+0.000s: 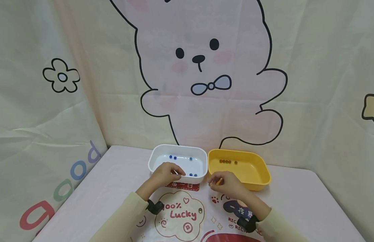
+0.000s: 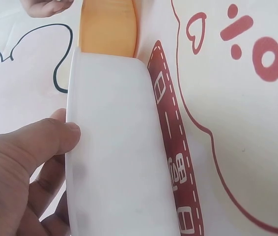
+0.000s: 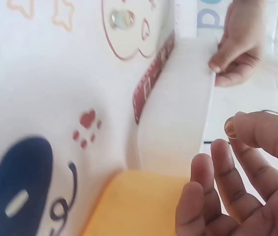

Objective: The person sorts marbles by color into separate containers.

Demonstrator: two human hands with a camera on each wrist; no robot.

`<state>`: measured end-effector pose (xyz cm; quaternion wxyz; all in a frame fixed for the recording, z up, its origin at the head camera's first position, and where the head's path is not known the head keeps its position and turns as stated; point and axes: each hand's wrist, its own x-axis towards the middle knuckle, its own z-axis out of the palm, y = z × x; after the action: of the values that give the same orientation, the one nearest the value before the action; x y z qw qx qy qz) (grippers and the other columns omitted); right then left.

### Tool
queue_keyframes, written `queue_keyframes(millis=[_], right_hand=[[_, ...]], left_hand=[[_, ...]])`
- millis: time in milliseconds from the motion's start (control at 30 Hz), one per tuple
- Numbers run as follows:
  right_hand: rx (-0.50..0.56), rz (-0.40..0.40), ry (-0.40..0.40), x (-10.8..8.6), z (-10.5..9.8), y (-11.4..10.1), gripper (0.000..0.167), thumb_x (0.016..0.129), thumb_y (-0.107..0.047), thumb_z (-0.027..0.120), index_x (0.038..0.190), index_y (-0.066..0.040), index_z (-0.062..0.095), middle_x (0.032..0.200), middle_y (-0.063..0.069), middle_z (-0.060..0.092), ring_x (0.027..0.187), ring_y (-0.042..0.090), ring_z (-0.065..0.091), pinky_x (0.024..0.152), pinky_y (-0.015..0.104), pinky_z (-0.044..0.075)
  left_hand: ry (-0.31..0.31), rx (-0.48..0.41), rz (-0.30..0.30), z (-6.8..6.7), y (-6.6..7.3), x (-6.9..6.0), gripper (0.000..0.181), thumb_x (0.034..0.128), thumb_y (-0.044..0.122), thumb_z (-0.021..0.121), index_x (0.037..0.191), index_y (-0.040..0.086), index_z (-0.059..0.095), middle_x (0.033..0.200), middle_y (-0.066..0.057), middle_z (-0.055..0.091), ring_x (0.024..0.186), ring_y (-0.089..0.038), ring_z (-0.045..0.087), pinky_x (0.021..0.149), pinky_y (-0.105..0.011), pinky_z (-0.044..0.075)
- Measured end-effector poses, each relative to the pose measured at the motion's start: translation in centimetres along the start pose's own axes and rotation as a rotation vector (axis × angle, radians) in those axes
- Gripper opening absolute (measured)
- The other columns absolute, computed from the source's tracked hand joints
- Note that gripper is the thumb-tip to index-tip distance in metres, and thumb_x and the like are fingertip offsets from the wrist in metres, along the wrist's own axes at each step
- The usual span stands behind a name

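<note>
My left hand [image 1: 168, 174] holds the near rim of a white tray [image 1: 202, 154], thumb at the rim and the other fingers on the inner side. Dim dark patches show through the tray's wall in the left wrist view. Several blue beads [image 1: 175, 158] lie inside. My right hand [image 1: 227, 184] is just in front of the yellow tray [image 1: 259, 171], pinching a small brown-orange bead [image 3: 231, 128] between thumb and index finger; its other fingers are loosely bent. Several brown beads [image 1: 225, 161] lie along the yellow tray's left part.
One clear, multicoloured bead [image 1: 200, 210] lies on the printed table cover [image 1: 175, 232], nearer the person. Both trays stand side by side at the table's back. A cloth backdrop [image 1: 296, 127] with a cartoon animal hangs behind, and another cloth [image 1: 23, 151] hangs on the left.
</note>
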<state>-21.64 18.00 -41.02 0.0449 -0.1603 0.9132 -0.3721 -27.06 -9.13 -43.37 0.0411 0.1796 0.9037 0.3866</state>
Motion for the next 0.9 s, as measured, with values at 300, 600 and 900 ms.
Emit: queue_keyframes(millis=[300,600,900], right_hand=[[-0.053,0.042,0.055,0.8,-2.2,0.1,0.008,0.084,-0.016,0.072,0.092,-0.018,0.071,0.085,-0.004,0.062,0.080,0.019,0.055,0.070,0.023,0.049],[-0.047,0.069,0.045,1.9,-3.9,1.5,0.012,0.087,-0.017,0.069,0.099,-0.014,0.070,0.088,0.000,0.062,0.077,0.018,0.054,0.067,0.023,0.049],[-0.024,0.082,0.022,3.3,-4.9,3.7,0.018,0.089,-0.015,0.066,0.105,-0.007,0.068,0.091,0.003,0.063,0.076,0.018,0.054,0.067,0.028,0.049]], left_hand=[[-0.006,-0.011,-0.005,-0.1,0.1,-0.1,0.013,0.0851,0.015,0.069,0.090,0.025,0.076,0.090,0.008,0.068,0.080,-0.015,0.054,0.059,-0.028,0.048],[-0.012,-0.015,-0.001,0.0,-0.1,-0.1,0.013,0.0851,0.015,0.070,0.090,0.026,0.075,0.089,0.008,0.068,0.079,-0.015,0.054,0.058,-0.028,0.048],[-0.004,-0.014,0.003,0.1,-0.1,0.0,0.013,0.0857,0.016,0.069,0.090,0.026,0.075,0.090,0.009,0.069,0.080,-0.014,0.054,0.059,-0.027,0.049]])
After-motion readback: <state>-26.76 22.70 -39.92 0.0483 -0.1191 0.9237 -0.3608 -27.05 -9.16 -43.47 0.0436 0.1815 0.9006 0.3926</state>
